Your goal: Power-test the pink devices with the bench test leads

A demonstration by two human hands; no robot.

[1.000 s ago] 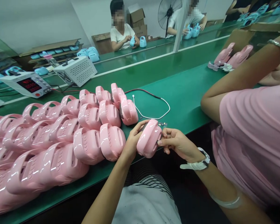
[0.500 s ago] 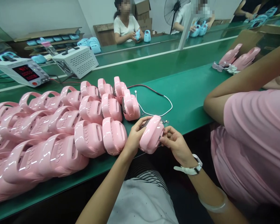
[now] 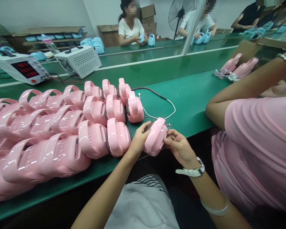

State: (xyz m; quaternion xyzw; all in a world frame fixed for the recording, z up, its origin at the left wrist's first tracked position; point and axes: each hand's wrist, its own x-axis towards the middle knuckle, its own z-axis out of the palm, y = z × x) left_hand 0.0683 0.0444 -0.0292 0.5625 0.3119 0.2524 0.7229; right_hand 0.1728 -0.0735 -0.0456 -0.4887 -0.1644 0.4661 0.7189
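Note:
My left hand point(image 3: 140, 138) is closed around the far left side of a glossy pink plastic device with a carrying handle point(image 3: 155, 137), held just over the table's front edge. The fingers of my right hand point(image 3: 180, 144) are pinched against the device's right side, by its dark slot; whatever is between them is too small to make out. Just beyond the device lie a few tiny metal pieces point(image 3: 169, 125). Rows of matching pink devices point(image 3: 118, 137) stand on the green table to the left, the nearest close by my left hand.
Behind the rows, a white power supply with red digits point(image 3: 26, 69) stands beside a vented box point(image 3: 78, 62). A white cable point(image 3: 174, 106) loops across the green table point(image 3: 193, 92). At right sits a co-worker in a pink shirt point(image 3: 257, 140), near two pink devices point(image 3: 245, 68) and a carton point(image 3: 269, 52).
My hands keep the same hold on the pink device, with only slight finger movement. The view has shifted a little, and the co-worker's arm at right has moved slightly.

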